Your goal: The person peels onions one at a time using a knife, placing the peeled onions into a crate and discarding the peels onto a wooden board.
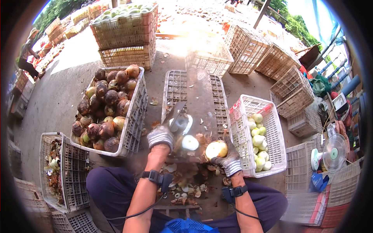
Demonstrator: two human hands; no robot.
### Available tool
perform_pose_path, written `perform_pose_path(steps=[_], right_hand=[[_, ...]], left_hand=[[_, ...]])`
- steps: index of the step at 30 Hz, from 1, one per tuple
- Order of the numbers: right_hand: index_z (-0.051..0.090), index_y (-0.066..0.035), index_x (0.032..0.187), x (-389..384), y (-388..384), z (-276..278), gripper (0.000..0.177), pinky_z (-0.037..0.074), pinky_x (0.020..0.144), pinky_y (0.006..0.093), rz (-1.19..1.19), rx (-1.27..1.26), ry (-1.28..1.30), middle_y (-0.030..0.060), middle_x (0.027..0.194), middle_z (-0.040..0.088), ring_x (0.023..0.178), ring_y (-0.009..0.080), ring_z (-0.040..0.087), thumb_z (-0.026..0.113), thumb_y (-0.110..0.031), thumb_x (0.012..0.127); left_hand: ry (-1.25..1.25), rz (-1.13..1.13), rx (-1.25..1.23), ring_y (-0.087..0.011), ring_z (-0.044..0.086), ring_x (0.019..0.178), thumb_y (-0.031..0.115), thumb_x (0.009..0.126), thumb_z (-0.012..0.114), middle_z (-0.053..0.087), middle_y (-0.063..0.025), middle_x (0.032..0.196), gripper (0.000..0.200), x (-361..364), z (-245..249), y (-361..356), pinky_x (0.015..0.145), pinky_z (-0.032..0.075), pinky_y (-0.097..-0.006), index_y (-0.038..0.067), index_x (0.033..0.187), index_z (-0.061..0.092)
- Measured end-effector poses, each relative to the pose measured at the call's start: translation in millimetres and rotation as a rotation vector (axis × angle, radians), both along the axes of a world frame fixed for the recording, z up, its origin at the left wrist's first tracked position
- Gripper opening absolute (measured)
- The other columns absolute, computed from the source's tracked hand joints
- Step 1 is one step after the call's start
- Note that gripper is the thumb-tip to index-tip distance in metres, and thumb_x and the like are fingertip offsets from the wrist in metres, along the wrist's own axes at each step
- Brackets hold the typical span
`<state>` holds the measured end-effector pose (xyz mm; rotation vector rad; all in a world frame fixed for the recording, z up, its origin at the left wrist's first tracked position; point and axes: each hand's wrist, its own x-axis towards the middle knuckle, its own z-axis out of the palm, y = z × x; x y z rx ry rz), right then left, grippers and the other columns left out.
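My left hand (160, 136), in a striped work glove, is wrapped round the handle of a knife (177, 112) with a broad blade, held above the left edge of a worn board (202, 97). My right hand (230, 160), also gloved, grips a pale yellow onion (216, 150) at the board's near right end. Between the hands lies a white cut piece (190, 142). Another pale piece (182, 123), partly smeared, shows near the blade. Brown skin scraps (201, 138) lie beside the onion.
A crate of brown unpeeled onions (107, 106) stands left; a crate of peeled ones (279, 147) stands right. Skin scraps fill a crate (74, 171) at lower left and litter the ground between my legs. Stacked crates (126, 35), a fan (335, 152) and a distant person (28, 54) surround me.
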<state>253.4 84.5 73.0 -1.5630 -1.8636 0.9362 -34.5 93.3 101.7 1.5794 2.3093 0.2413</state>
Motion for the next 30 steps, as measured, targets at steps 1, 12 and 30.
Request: perform_pose_path(steps=[1, 12, 30], right_hand=[[0.038, -0.004, 0.14, -0.2, 0.5, -1.3, 0.101, 0.052, 0.085, 0.0319, -0.001, 0.021, -0.003, 0.0115, 0.114, 0.061, 0.099, 0.0206, 0.061, 0.087, -0.019, 0.053], [0.046, 0.0, 0.128, -1.3, -3.1, -8.6, 0.096, 0.05, 0.089, 0.0337, -0.043, -0.022, 0.003, 0.0128, 0.111, 0.06, 0.101, 0.0237, 0.059, 0.092, -0.02, 0.047], [0.051, -0.003, 0.115, -10.2, -3.2, 12.8, 0.067, 0.053, 0.076, 0.0398, -0.06, 0.012, -0.088, 0.0194, 0.099, 0.064, 0.091, 0.0335, 0.064, 0.08, -0.027, 0.06]], left_hand=[[0.006, -0.003, 0.0, -0.0349, 0.066, 0.09, 0.019, 0.08, 0.06, 0.067, -0.0196, 0.098, 0.027, 1.1, -7.7, 3.5, 0.076, 0.054, -0.0437, 0.006, 0.102, 0.066], [0.046, -0.275, 0.0, -0.0343, 0.062, 0.1, 0.026, 0.073, 0.069, 0.064, -0.0184, 0.105, 0.034, 42.5, -29.4, -3.3, 0.084, 0.05, -0.0452, 0.01, 0.102, 0.067], [-0.614, -0.31, 0.015, -0.0381, 0.064, 0.081, 0.027, 0.077, 0.065, 0.066, -0.021, 0.09, 0.033, 77.1, 4.8, -89.3, 0.069, 0.051, -0.0435, 0.002, 0.099, 0.063]])
